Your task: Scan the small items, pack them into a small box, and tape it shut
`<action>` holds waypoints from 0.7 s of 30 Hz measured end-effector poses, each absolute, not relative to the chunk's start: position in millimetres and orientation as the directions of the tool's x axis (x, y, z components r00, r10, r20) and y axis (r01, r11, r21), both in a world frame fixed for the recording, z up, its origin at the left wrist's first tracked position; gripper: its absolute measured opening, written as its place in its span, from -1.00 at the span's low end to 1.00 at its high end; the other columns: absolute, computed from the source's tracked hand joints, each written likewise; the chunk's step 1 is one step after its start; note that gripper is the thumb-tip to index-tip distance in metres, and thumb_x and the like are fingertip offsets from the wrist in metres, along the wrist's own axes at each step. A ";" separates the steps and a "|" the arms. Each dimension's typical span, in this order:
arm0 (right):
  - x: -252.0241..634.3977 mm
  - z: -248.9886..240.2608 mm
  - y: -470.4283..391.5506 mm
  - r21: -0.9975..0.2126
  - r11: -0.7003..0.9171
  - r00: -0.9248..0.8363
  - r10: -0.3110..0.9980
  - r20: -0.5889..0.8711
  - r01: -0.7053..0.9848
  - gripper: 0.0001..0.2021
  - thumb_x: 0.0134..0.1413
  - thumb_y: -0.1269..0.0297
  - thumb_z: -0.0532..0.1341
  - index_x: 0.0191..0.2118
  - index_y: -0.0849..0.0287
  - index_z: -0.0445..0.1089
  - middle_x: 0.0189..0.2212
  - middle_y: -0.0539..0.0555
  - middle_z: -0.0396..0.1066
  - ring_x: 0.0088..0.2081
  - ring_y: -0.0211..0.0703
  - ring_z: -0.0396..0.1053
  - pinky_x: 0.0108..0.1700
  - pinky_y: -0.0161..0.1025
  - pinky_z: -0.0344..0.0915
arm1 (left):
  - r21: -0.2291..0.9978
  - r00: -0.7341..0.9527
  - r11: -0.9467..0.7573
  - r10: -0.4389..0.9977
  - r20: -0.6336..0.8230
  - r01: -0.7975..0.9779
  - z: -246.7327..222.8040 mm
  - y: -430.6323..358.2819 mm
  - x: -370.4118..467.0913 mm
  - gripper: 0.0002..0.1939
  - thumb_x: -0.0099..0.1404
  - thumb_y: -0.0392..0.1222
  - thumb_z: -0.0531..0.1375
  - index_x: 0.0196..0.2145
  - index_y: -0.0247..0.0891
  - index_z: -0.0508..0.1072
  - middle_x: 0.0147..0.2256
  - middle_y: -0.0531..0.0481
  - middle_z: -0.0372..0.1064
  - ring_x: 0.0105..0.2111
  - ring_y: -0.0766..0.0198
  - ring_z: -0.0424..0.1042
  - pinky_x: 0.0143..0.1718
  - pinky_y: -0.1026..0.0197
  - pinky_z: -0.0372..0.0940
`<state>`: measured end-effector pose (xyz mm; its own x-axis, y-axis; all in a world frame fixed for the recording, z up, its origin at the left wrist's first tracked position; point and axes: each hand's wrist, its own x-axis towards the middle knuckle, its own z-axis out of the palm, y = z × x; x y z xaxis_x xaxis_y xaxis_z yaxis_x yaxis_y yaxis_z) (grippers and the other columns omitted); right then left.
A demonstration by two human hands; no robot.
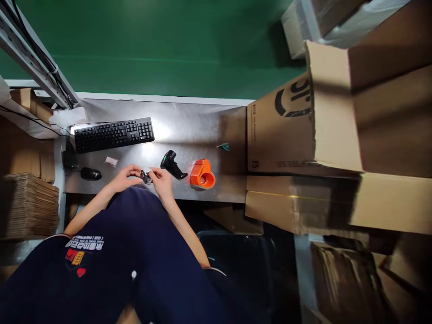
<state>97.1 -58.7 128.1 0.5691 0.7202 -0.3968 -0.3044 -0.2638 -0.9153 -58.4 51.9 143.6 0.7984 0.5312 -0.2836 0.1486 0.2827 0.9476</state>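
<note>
A small dark item (146, 178) lies between both grips, pinched by the left hand (126, 178) from its left and the right hand (162, 182) from its right, neither clearly nearer; its long axis is unclear. Just right of the right grip, a barcode scanner (173, 166) rests on the bench (199, 123).

A single head-worn camera looks steeply down and forward — over the wearer's navy shirt (162, 238) to the left hand (124, 179) and right hand (162, 183) at middle range, across the metal worktop (199, 123) — as far as a green surface (162, 49).
</note>
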 end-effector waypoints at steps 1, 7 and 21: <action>97.0 128.1 -58.3 -0.912 -0.270 0.549 0.732 -0.403 -0.310 -0.65 -0.09 -0.08 0.45 -0.39 0.13 0.58 -0.46 0.03 0.56 -0.39 -0.13 0.46 -0.33 -0.21 0.45 | 0.961 0.790 0.228 0.555 -0.259 0.155 145.6 51.7 -56.3 -0.55 0.11 -0.01 0.55 -0.10 -0.19 0.59 -0.23 -0.05 0.60 -0.16 0.11 0.57 0.05 0.03 0.41; 103.4 130.1 -57.0 -0.739 -0.368 0.370 0.687 -0.625 -0.565 -0.52 -0.15 -0.22 0.49 -0.41 0.14 0.53 -0.53 0.00 0.49 -0.49 -0.22 0.38 -0.47 -0.27 0.42 | 0.961 0.800 -0.124 0.586 -0.130 0.247 154.9 48.9 -50.9 -0.56 0.13 -0.07 0.52 -0.02 -0.10 0.68 -0.10 -0.08 0.65 -0.17 0.04 0.57 0.02 0.02 0.41; 122.9 143.8 -67.0 -0.730 -0.391 0.188 0.799 -0.572 -0.561 -0.54 -0.35 0.03 0.64 -0.32 0.16 0.60 -0.43 0.03 0.64 -0.43 -0.17 0.55 -0.38 -0.29 0.52 | 0.943 0.848 -0.203 0.515 -0.126 0.264 165.1 51.2 -50.9 -0.53 0.22 -0.16 0.42 0.10 -0.16 0.64 -0.26 -0.03 0.56 -0.29 0.14 0.51 -0.08 0.09 0.39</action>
<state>122.9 -67.0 143.8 0.1880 0.7985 -0.5718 -0.5605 -0.3908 -0.7301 -50.9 51.2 165.1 0.8480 0.5148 -0.1262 0.2638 -0.2034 0.9429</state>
